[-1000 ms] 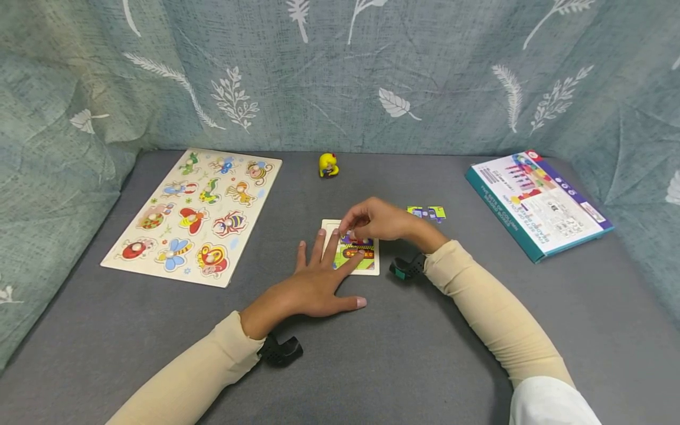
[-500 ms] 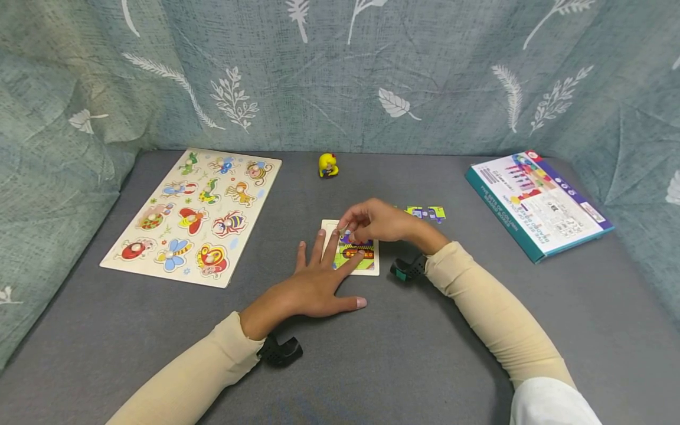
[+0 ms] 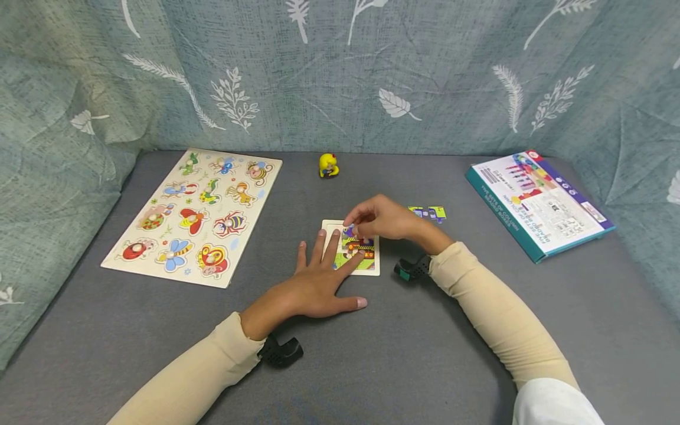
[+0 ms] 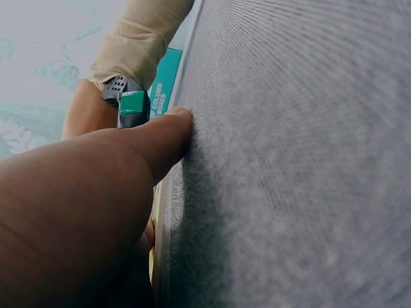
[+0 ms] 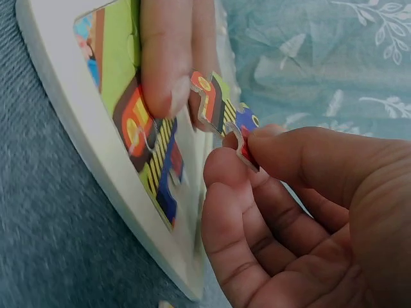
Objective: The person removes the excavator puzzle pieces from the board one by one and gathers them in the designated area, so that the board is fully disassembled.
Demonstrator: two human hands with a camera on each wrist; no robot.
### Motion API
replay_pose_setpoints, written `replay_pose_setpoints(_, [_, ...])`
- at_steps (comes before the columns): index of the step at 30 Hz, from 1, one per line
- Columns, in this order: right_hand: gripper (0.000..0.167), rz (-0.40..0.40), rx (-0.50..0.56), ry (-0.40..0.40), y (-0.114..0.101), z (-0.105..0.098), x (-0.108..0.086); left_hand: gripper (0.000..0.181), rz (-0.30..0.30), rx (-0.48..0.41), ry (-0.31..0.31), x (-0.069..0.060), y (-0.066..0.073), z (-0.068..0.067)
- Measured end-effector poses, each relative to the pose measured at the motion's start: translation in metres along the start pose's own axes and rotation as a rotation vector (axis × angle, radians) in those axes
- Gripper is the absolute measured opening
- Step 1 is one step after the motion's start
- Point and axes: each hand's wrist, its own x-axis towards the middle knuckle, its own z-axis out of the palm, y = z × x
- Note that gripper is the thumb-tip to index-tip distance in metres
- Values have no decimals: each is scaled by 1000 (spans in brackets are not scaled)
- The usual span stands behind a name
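Note:
A small jigsaw puzzle in a cream tray lies on the grey table, partly filled with colourful pieces. My left hand is spread flat, its fingers across the tray's left part and the thumb stretched out on the tabletop. Just over the tray's upper part, my right hand pinches a jigsaw piece between thumb and fingers. That piece is tilted up off the board, with red, green, striped and blue print. In the left wrist view, the left hand hides most of the tray.
Several loose jigsaw pieces lie right of the tray. A wooden insect peg puzzle stands off to the left. Behind sits a small yellow toy. A teal-sided box is at the right, and a leaf-patterned curtain closes the back.
My right hand has shifted slightly right and away from me, with the piece in its fingers, uncovering more of the tray. The left hand has stayed in place.

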Motion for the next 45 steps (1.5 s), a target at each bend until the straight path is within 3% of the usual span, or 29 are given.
replay_pose_setpoints(13, [24,56,-14,50,2,-14,-16,88,-14,6,-7,1,0,0])
replay_pose_setpoints(35, [21,55,1,124,19,-32,-48,89,-34,5,-5,2,0,2])
replay_pose_setpoints(45, [19,74,-59,130,21,-34,-54,89,-42,20,-3,2,1,2])
